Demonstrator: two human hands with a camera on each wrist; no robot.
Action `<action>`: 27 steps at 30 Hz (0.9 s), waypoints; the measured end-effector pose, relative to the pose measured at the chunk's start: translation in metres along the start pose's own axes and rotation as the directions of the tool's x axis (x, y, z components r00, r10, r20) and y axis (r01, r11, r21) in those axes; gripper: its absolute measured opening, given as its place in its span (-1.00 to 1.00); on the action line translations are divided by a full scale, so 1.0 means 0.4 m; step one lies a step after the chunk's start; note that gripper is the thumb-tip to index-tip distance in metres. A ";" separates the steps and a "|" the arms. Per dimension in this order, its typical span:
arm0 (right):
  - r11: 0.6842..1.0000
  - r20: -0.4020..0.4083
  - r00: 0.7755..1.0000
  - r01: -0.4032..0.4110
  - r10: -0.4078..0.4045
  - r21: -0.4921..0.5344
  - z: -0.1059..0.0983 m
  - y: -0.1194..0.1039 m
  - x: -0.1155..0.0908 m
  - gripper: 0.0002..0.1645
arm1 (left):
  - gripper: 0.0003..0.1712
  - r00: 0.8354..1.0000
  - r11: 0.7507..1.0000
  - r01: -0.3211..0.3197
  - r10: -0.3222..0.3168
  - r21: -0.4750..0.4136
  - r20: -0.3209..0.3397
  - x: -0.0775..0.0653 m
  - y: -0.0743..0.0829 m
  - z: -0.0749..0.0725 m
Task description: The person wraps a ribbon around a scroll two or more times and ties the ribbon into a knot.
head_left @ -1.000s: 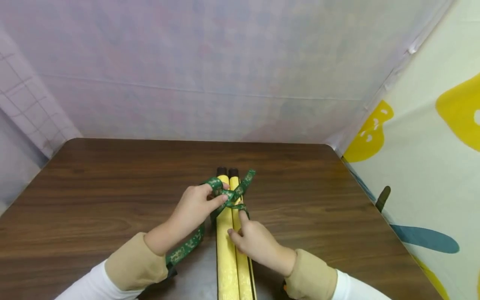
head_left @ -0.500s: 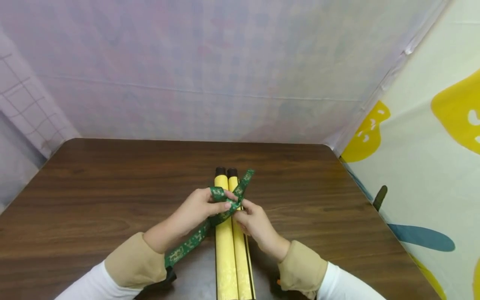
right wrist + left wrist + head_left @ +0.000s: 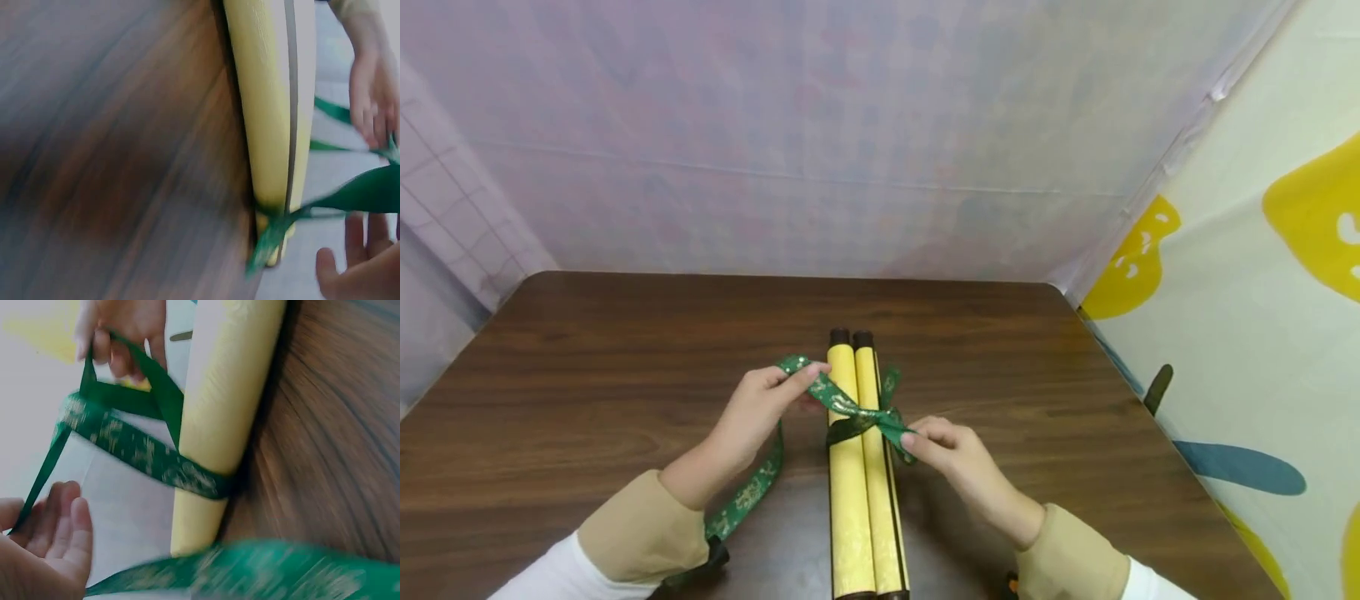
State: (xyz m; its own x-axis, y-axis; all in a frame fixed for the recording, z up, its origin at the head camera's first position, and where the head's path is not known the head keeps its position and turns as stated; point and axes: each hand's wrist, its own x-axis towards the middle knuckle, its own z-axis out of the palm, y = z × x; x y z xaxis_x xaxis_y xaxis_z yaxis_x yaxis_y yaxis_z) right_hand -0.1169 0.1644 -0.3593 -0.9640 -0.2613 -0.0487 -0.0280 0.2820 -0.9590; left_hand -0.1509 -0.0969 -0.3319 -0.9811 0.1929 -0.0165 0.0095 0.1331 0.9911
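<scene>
Side by side on the table lie two yellow rolled scrolls [image 3: 850, 500] with dark brown end knobs [image 3: 839, 337]. A green ribbon [image 3: 853, 410] with a gold pattern wraps round them, crossed in a knot over the right scroll. Left of the scrolls, my left hand [image 3: 741, 425] pinches one length of ribbon between thumb and fingers; its long tail hangs down towards the wrist. On the other side, my right hand [image 3: 973, 467] pinches a looped part of the ribbon near the knot. In the left wrist view the ribbon [image 3: 144, 450] stretches between both hands.
The dark wood-grain table [image 3: 625, 358] extends around the scrolls. A pale cloth [image 3: 805, 142] hangs behind its far edge, and a white cloth with yellow shapes [image 3: 1247, 367] hangs at the right. A black object [image 3: 718, 554] shows by the left cuff.
My hands were close together at the knot and have moved apart to either side. The ribbon between them is drawn out, and a loop now comes out on the right.
</scene>
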 end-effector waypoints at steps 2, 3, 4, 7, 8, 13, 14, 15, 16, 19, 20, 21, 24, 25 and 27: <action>1.000 0.016 1.000 0.003 -0.003 -0.014 -0.031 -0.003 -0.008 -0.64 | -0.50 0.999 1.000 -0.011 0.010 -0.023 -0.037 -0.010 -0.004 -0.018; 1.000 0.031 1.000 0.003 -0.002 -0.015 -0.048 -0.004 -0.011 -0.64 | -0.50 0.998 0.999 -0.018 0.016 -0.039 -0.055 -0.015 -0.005 -0.027; 1.000 0.046 0.999 0.000 0.001 -0.018 -0.065 -0.004 -0.015 -0.65 | -0.50 0.997 0.999 -0.022 0.018 -0.050 -0.075 -0.022 -0.007 -0.038; 1.000 0.079 0.997 -0.026 0.027 -0.016 -0.113 -0.004 -0.022 -0.67 | -0.56 0.991 0.993 -0.006 -0.010 -0.115 -0.135 -0.039 -0.012 -0.071; 0.999 0.079 0.996 -0.034 0.035 -0.021 -0.127 -0.003 -0.024 -0.67 | -0.59 0.988 0.991 0.001 -0.023 -0.137 -0.155 -0.043 -0.014 -0.081; 0.990 0.066 0.998 -0.006 0.015 -0.140 -0.178 0.001 -0.033 -0.68 | -0.58 0.972 0.978 0.049 -0.094 -0.204 -0.216 -0.057 -0.019 -0.121; 0.982 0.078 0.997 0.006 0.009 -0.189 -0.183 0.001 -0.036 -0.59 | -0.60 0.971 0.976 0.053 -0.100 -0.210 -0.218 -0.058 -0.020 -0.125; 0.970 0.098 0.995 0.027 -0.003 -0.241 -0.188 0.002 -0.039 -0.51 | -0.60 0.970 0.975 0.058 -0.105 -0.214 -0.219 -0.059 -0.021 -0.128; 0.955 0.115 0.993 0.053 -0.020 -0.293 -0.190 0.003 -0.043 -0.45 | -0.62 0.970 0.974 0.058 -0.107 -0.219 -0.218 -0.059 -0.021 -0.131; 0.899 0.151 0.986 0.130 -0.072 -0.419 -0.193 0.005 -0.050 -0.55 | -0.69 0.972 0.972 0.051 -0.101 -0.230 -0.213 -0.061 -0.023 -0.135; 0.887 0.160 0.983 0.149 -0.087 -0.437 -0.194 0.005 -0.051 -0.64 | -0.70 0.972 0.972 0.050 -0.100 -0.228 -0.212 -0.063 -0.023 -0.136; 0.886 0.161 0.983 0.152 -0.089 -0.438 -0.195 0.005 -0.052 -0.73 | -0.70 0.972 0.973 0.052 -0.101 -0.227 -0.212 -0.064 -0.023 -0.138; 0.937 0.202 0.979 0.073 -0.003 -0.340 -0.204 0.005 -0.046 -0.65 | -0.67 0.974 0.976 0.057 -0.101 -0.210 -0.205 -0.070 -0.025 -0.147; 0.953 0.216 0.975 0.020 0.048 -0.302 -0.208 0.007 -0.043 -0.60 | -0.67 0.975 0.977 0.061 -0.103 -0.207 -0.198 -0.071 -0.026 -0.151; 0.968 0.241 0.955 -0.117 0.171 -0.223 -0.219 0.015 -0.034 -0.54 | -0.64 0.977 0.977 0.068 -0.107 -0.204 -0.184 -0.075 -0.032 -0.161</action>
State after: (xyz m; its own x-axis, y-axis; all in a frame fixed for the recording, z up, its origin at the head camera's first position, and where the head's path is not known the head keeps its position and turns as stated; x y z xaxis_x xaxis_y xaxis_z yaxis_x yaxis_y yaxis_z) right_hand -0.1270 0.2506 -0.3398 -0.8622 -0.4238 -0.2774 0.0263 0.5094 -0.8601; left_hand -0.1340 -0.1669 -0.3355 -0.9952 -0.0042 -0.0977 -0.0973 -0.0547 0.9937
